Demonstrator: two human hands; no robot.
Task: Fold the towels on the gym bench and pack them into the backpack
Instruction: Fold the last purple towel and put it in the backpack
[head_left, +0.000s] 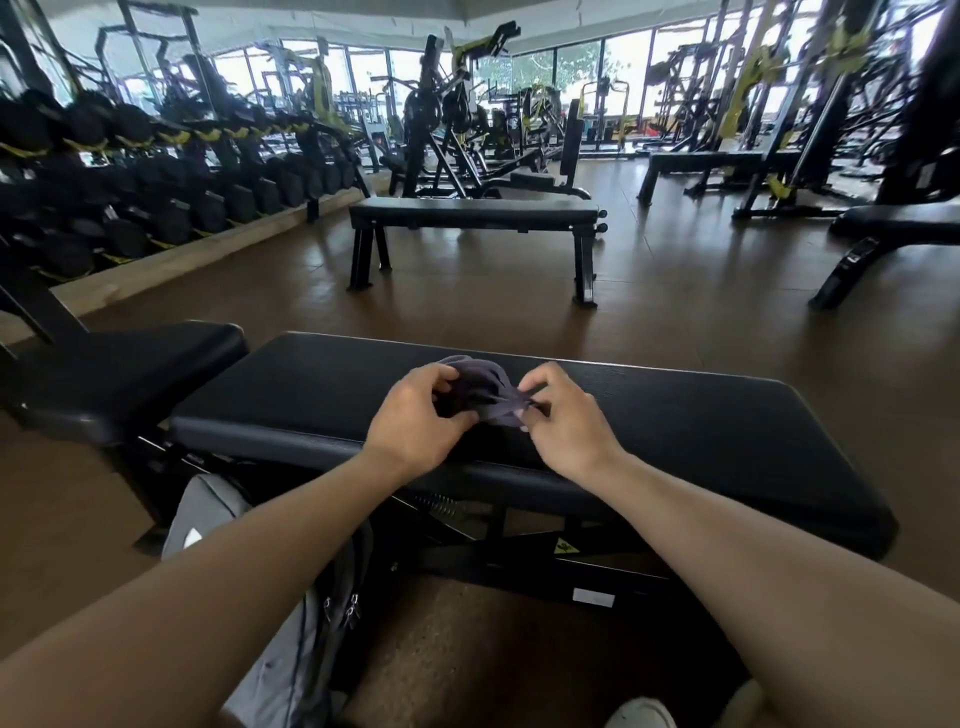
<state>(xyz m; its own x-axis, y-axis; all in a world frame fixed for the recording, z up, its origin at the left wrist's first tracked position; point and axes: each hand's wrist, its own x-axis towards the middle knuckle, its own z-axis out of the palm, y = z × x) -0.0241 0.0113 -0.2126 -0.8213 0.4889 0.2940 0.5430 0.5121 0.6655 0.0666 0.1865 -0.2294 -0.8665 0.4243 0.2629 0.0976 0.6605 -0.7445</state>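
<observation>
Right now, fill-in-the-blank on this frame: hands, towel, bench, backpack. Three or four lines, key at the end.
1. Both hands, left hand and right hand, hold the crumpled ____ towel.
2. The towel is over the black ____.
3. The grey backpack stands on the ____, beside the bench.
4. The backpack is below the ____ forearm.

Missing words: grey; bench; floor; left

Towel (480, 387) on bench (701, 415)
</observation>
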